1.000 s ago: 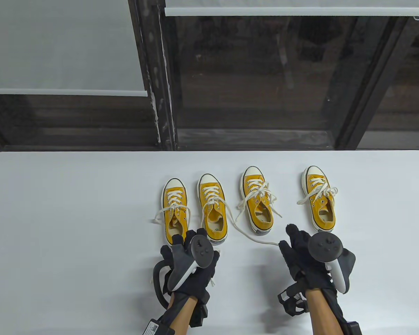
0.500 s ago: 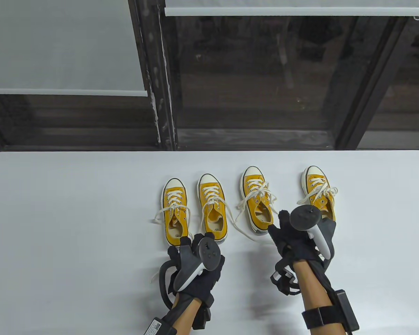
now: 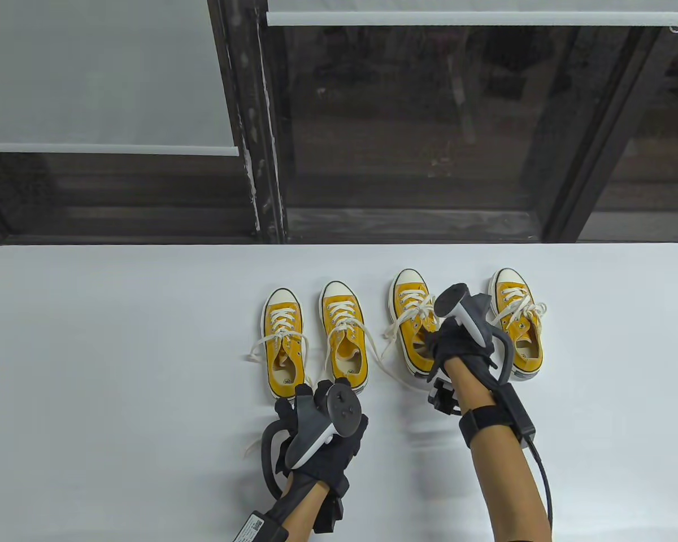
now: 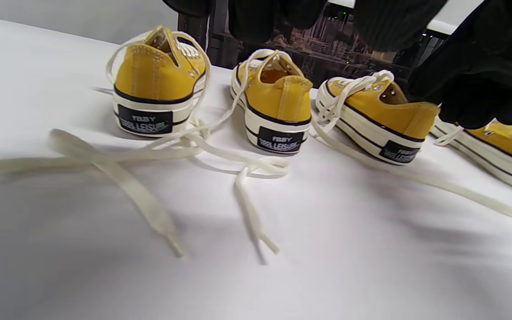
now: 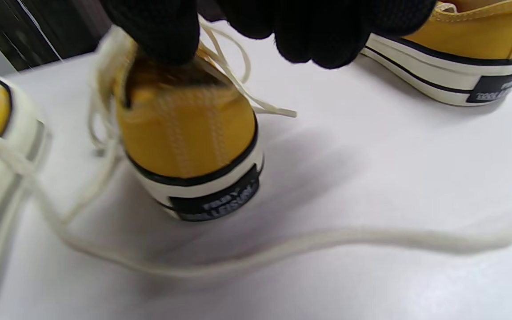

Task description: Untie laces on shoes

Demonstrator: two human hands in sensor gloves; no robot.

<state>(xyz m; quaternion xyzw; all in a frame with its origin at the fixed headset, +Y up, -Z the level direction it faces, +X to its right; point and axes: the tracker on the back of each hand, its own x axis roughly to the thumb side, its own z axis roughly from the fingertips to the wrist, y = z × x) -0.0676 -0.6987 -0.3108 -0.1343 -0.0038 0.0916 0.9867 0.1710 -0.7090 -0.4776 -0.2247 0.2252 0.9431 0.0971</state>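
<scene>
Four yellow sneakers stand in a row, toes away from me: first (image 3: 282, 339), second (image 3: 343, 333), third (image 3: 408, 313), fourth (image 3: 517, 316). My right hand (image 3: 432, 341) is over the third shoe's heel opening. In the right wrist view its fingertips (image 5: 327, 40) hang just above the third shoe's collar (image 5: 185, 133), with the thumb on the shoe's lacing; no lace is plainly pinched. One long lace (image 5: 282, 249) of this shoe trails across the table. My left hand (image 3: 312, 395) hovers open behind the second shoe's heel (image 4: 278, 106), holding nothing.
Loose laces (image 4: 185, 146) of the first two shoes lie spread on the white table (image 3: 118, 367) behind their heels. The fourth shoe's laces (image 3: 522, 310) are still in a bow. A dark window frame (image 3: 260, 141) rises beyond the table's far edge.
My right hand has moved forward and left, from the bare table behind the shoes to over the third shoe's heel. The long lace now lies slack. My left hand barely shifted.
</scene>
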